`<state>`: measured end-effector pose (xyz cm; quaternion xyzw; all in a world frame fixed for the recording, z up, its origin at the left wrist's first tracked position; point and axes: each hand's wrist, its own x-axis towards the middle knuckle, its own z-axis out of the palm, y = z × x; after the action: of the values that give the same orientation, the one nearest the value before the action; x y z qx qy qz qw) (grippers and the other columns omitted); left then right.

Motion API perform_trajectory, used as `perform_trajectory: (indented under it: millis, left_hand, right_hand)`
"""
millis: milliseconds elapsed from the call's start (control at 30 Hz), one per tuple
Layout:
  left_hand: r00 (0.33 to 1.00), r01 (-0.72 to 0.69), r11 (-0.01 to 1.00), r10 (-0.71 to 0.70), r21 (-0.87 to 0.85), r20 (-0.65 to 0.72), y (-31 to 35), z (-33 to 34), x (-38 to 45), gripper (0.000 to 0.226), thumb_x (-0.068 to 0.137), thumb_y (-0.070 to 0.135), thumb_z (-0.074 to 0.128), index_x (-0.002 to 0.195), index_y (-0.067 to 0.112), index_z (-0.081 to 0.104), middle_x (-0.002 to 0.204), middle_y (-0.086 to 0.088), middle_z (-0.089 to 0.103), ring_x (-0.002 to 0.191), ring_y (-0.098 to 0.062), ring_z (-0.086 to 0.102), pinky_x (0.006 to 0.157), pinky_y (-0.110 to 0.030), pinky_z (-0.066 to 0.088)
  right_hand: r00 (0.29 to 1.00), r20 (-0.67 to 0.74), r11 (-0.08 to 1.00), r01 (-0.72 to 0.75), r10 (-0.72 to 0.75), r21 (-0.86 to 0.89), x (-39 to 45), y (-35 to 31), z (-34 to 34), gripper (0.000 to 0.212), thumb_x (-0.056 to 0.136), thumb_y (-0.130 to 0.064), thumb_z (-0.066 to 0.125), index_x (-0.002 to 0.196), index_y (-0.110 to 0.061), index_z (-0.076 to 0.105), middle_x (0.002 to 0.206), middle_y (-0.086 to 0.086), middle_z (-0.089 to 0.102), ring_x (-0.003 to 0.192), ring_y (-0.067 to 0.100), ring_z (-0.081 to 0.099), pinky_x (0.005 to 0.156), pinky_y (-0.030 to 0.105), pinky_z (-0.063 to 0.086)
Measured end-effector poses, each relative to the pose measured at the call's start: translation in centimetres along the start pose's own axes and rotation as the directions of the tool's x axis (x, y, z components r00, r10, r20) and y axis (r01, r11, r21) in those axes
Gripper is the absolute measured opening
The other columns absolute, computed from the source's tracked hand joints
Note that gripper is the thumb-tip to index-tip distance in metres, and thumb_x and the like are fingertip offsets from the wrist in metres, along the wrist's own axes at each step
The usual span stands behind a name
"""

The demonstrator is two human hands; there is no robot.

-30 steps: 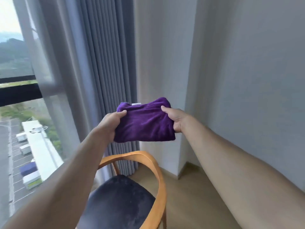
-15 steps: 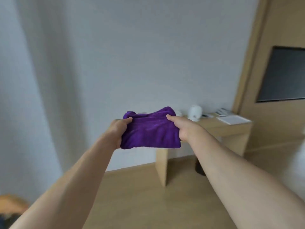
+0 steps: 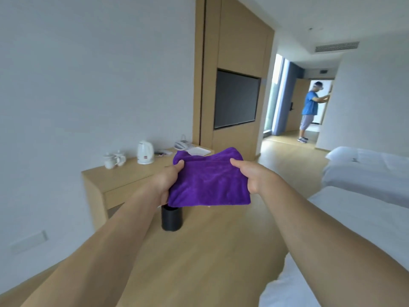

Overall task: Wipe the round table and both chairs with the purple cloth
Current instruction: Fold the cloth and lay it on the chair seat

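Both hands on cloth (image 3: 209, 182) — held up, folded.
Left hand (image 3: 166, 182) and right hand (image 3: 254, 176) pinch opposite edges, thumbs on top.

One head-worn wide view looks forward and slightly down along both outstretched arms, close on the left hand (image 3: 167, 181) and right hand (image 3: 254, 177); beyond them the far doorway is perhaps too distorted to judge.
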<state>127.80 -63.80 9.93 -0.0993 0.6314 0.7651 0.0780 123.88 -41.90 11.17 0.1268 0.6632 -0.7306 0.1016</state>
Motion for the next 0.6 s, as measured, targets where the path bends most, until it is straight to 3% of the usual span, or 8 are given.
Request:
perform_trajectory:
  millis: [100, 200, 367, 600]
  left_hand:
    - [0.999, 0.018, 1.0, -0.017, -0.013, 0.038, 0.0, 1.7, 5.1, 0.035, 0.101, 0.043, 0.054, 0.113, 0.011, 0.061, 0.077, -0.011, 0.072, 0.066, -0.026, 0.069, 0.065, -0.036, 0.057]
    - [0.998, 0.03, 0.999, -0.029, -0.026, 0.054, 0.7, 2.0, 10.8, 0.035, 0.101, 0.042, 0.054, 0.115, 0.011, 0.061, 0.073, -0.01, 0.071, 0.063, -0.026, 0.068, 0.065, -0.037, 0.056]
    - [0.993, 0.084, 0.996, -0.08, -0.036, 0.086, 2.5, 2.3, 19.4, 0.033, 0.102, 0.042, 0.052, 0.107, 0.01, 0.06, 0.076, -0.013, 0.069, 0.068, -0.028, 0.066, 0.069, -0.04, 0.054]
    - [0.992, 0.116, 0.993, -0.114, -0.034, 0.063, 3.0, 3.6, 31.2, 0.028, 0.103, 0.039, 0.05, 0.103, 0.012, 0.059, 0.07, -0.01, 0.069, 0.063, -0.025, 0.066, 0.058, -0.033, 0.055]
  right_hand:
    - [0.998, -0.047, 0.999, 0.032, -0.033, -0.017, 4.4, -0.6, -1.7, 0.029, 0.096, -0.03, 0.064, 0.115, -0.008, 0.064, 0.103, 0.013, 0.074, 0.087, 0.028, 0.071, 0.083, 0.044, 0.058]
    - [0.995, -0.079, 0.997, 0.061, -0.064, -0.041, 9.3, -1.5, -1.6, 0.028, 0.097, -0.029, 0.062, 0.117, -0.009, 0.063, 0.105, 0.014, 0.073, 0.091, 0.03, 0.071, 0.09, 0.049, 0.057]
    - [0.989, -0.1, 0.99, 0.098, -0.108, -0.097, 17.2, -3.2, -0.9, 0.026, 0.101, -0.031, 0.055, 0.122, -0.015, 0.059, 0.111, 0.014, 0.071, 0.099, 0.032, 0.071, 0.088, 0.048, 0.058]
    - [0.982, -0.098, 0.962, 0.132, -0.16, -0.241, 29.4, -4.8, -1.3, 0.03, 0.102, -0.038, 0.049, 0.121, -0.016, 0.058, 0.11, 0.01, 0.071, 0.098, 0.028, 0.071, 0.091, 0.047, 0.058]
